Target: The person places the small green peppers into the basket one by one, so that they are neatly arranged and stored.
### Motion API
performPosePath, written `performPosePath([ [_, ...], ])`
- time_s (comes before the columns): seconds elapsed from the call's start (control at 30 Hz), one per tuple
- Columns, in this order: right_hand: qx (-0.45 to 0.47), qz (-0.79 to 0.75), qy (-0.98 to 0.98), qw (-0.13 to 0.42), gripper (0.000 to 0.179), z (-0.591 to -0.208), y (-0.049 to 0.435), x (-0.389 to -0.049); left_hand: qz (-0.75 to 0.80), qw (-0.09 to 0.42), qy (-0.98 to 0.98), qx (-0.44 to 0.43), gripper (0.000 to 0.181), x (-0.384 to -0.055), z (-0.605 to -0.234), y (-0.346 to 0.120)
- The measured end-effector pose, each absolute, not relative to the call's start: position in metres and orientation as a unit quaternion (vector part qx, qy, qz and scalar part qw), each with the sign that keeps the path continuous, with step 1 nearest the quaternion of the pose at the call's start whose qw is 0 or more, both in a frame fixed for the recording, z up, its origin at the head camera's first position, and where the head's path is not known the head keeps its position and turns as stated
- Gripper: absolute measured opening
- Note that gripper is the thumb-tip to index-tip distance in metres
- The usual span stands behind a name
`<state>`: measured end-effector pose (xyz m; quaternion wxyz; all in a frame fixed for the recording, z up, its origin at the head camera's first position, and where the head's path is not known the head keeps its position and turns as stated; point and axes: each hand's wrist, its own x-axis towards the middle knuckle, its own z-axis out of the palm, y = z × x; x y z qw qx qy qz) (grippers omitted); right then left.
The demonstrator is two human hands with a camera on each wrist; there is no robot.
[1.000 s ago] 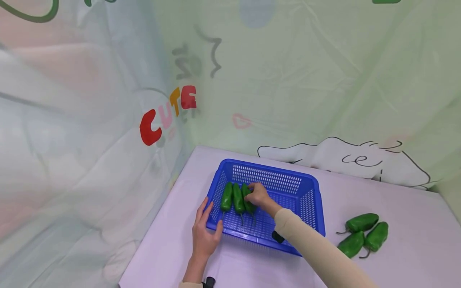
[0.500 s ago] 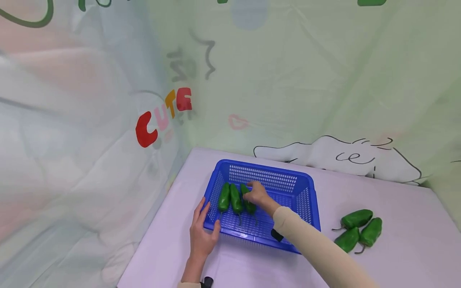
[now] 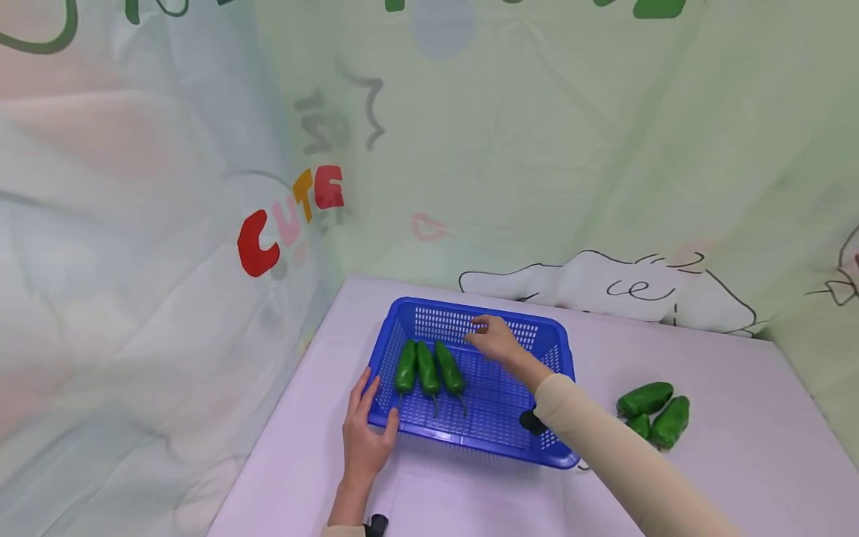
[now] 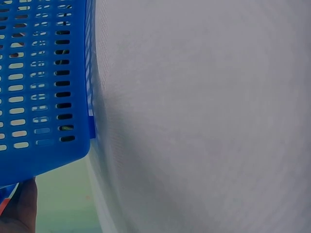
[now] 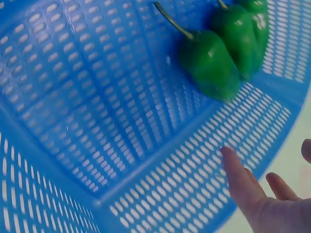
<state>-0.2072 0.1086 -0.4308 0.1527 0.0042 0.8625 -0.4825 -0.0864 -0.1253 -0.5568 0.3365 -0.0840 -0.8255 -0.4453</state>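
Note:
Three green peppers [image 3: 427, 369] lie side by side in the left part of a blue plastic basket [image 3: 463, 439], stems toward the person. My right hand [image 3: 498, 341] is over the basket, to the right of the peppers, holding nothing. In the right wrist view its fingers [image 5: 238, 182] are spread apart from the nearest pepper [image 5: 209, 63]. My left hand [image 3: 365, 447] rests against the basket's front left corner, its straight fingers along the left side and the thumb at the front rim. Only a bit of that hand [image 4: 22, 208] shows under the basket wall [image 4: 48, 155] in the left wrist view.
Several more green peppers [image 3: 671, 422] sit on the white-covered table [image 3: 738, 418] to the right, partly hidden by the right sleeve [image 3: 624, 447]. Printed cloth walls [image 3: 537, 149] stand behind the table and at its left.
My right hand has let go of the third pepper and moved up and to the right, away from it. The left hand stays at the basket corner. The head view has turned slightly right.

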Motion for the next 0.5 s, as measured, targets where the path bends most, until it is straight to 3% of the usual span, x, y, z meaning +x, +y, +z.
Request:
performPosePath([
  [0.27, -0.006, -0.534, 0.832, 0.148, 0.055, -0.402, 0.148, -0.202, -0.452, 0.337, -0.821, -0.088, 0.059, -0.088, -0.559, -0.124],
  [0.5, -0.007, -0.525, 0.844, 0.109, 0.057, -0.39, 0.189, -0.193, -0.447, 0.343, -0.822, -0.082, 0.06, -0.087, -0.56, -0.125],
])
